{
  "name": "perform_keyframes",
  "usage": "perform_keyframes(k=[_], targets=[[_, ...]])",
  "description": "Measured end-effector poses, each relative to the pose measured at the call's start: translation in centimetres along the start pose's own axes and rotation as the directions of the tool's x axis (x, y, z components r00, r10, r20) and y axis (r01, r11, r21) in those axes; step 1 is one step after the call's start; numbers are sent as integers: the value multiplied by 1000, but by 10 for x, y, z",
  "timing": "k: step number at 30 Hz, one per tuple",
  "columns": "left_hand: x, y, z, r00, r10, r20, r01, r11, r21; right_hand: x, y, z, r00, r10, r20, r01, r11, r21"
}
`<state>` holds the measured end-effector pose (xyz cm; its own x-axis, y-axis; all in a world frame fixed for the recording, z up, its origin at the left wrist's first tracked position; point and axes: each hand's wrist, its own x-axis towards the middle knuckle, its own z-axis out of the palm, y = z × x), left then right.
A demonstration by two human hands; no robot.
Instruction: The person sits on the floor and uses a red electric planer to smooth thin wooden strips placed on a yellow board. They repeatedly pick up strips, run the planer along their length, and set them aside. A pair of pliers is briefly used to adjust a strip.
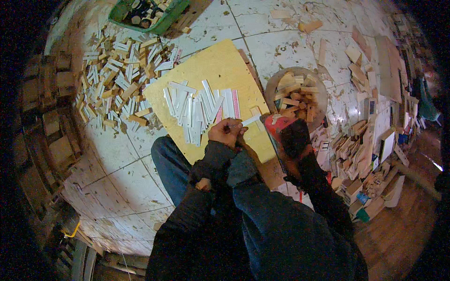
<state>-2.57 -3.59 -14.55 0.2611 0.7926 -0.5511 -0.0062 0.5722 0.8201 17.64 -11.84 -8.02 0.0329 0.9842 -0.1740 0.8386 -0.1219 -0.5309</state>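
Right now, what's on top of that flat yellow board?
On the flat yellow board lie overlapping thin white strips and a small pale wooden piece. What lies beneath the strips can't be seen, and the person's left hand hides part of the board too.

head view | from above | faces down | hands (pixel 226 134) near, floor (pixel 117 180) around
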Motion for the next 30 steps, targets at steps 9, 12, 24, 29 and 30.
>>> perform_keyframes(k=[9,12,24,29,30], targets=[[5,-16,-1,999,-49,-10,49,998,-32,14,-17,-6,998,-47,42,49,997,-65],[4,-14,-3,1000,-20,-15,21,996,85,15,-15,-9,998,-35,43,38,997,-60],[-3,21,-17,807,586,-76,-346,573,743,-66,-3,-28,975,217,47,-216,976,-30],[8,29,-83,780,555,-290,56,399,915,-99,3,-27,961,262,89,-259,965,-48],[8,28,-88,782,567,-257,9,403,915,-102,3,-28,959,267,91,-263,963,-55]])
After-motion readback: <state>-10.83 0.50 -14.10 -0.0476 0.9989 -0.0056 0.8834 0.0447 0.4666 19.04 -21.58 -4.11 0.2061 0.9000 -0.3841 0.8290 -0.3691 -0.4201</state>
